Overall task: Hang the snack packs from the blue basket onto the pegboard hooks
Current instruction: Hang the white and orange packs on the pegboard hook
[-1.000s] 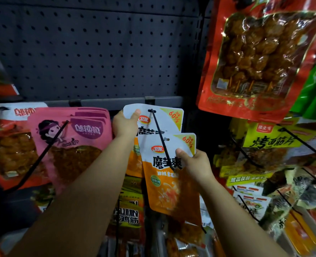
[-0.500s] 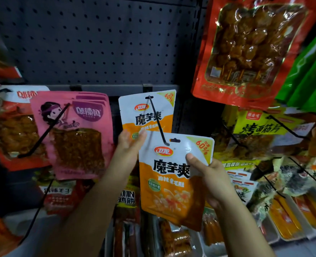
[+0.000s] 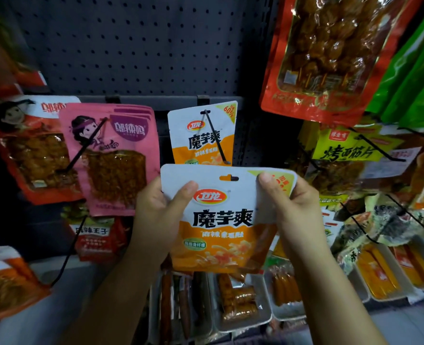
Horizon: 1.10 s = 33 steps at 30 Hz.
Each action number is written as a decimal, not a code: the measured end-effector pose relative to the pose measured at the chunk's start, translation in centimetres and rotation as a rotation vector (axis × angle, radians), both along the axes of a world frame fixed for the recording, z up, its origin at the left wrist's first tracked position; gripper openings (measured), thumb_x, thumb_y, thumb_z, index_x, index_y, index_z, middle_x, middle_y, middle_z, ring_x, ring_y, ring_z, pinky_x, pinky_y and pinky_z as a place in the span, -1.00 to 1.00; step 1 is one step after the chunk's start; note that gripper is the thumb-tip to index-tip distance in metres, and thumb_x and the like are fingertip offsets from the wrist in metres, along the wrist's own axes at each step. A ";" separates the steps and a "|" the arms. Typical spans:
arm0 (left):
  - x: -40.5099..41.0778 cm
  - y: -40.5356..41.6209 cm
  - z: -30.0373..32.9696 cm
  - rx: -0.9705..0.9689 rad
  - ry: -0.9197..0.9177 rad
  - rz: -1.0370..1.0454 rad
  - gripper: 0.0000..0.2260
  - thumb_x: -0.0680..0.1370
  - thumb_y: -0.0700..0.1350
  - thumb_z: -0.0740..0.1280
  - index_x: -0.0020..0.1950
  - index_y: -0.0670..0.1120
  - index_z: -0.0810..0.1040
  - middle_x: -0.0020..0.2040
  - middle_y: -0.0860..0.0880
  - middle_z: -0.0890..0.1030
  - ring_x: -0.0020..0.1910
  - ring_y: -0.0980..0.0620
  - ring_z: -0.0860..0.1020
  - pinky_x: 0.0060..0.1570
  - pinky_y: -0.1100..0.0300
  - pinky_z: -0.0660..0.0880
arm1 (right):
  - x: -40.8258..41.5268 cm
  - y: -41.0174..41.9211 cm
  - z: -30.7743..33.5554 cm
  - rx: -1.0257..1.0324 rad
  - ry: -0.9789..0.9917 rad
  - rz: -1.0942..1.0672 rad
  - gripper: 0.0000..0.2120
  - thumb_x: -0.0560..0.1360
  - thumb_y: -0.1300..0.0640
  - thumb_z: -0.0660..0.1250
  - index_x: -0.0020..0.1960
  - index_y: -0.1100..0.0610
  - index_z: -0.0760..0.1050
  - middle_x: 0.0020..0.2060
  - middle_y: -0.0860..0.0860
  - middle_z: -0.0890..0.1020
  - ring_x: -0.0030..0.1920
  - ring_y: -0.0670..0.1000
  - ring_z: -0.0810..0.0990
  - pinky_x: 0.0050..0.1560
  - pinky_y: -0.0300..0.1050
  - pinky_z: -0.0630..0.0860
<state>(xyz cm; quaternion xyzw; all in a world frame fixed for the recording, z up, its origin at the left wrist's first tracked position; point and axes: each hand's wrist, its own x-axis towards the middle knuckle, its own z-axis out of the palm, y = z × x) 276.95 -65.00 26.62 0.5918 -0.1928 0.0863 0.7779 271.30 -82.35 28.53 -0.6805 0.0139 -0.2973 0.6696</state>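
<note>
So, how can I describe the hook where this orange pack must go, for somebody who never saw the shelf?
Start at the dark pegboard and go down to its rail. Right of the pink pack, one black hook slants forward, directly above the orange pack held by both hands. It alone carries a matching orange-and-white pack.
</note>
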 end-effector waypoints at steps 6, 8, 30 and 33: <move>0.1 -0.4 1.5 0.003 -0.010 0.028 -0.78 0.43 0.03 0.40 0.05 0.06 0.61 -0.01 0.01 0.70 -0.02 -0.02 0.67 -0.12 0.10 0.61 | 0.4 0.1 1.9 -0.042 -0.041 -0.065 -0.84 0.49 0.05 0.38 -0.25 -0.09 0.64 -0.30 -0.11 0.71 -0.26 -0.14 0.66 -0.31 -0.23 0.55; 0.2 -0.6 1.6 0.008 0.006 0.031 -0.74 0.41 0.07 0.38 0.06 0.05 0.60 0.00 0.01 0.70 -0.01 -0.03 0.67 -0.08 0.04 0.62 | 0.7 0.0 2.0 -0.033 -0.016 -0.078 -0.84 0.50 0.06 0.38 -0.25 -0.05 0.64 -0.27 -0.06 0.72 -0.24 -0.07 0.67 -0.29 -0.16 0.56; 10.0 -2.6 0.1 0.205 0.081 0.194 -0.88 0.56 -0.06 0.31 0.06 0.14 0.51 0.01 0.18 0.63 0.04 0.12 0.60 0.09 0.08 0.53 | 8.8 -2.8 -0.5 -0.131 0.245 -0.131 -0.80 0.52 0.07 0.35 -0.15 0.19 0.61 -0.20 0.25 0.67 -0.29 0.01 0.55 -0.29 -0.11 0.47; 12.2 -3.3 0.2 0.224 0.098 0.234 -0.89 0.56 -0.03 0.30 0.07 0.12 0.49 -0.03 0.23 0.59 0.03 0.14 0.58 -0.01 0.22 0.49 | 11.4 -3.0 -0.4 -0.180 0.245 -0.172 -0.71 0.52 0.06 0.35 -0.38 0.03 0.51 -0.51 -0.10 0.57 -0.46 -0.18 0.45 -0.39 -0.21 0.37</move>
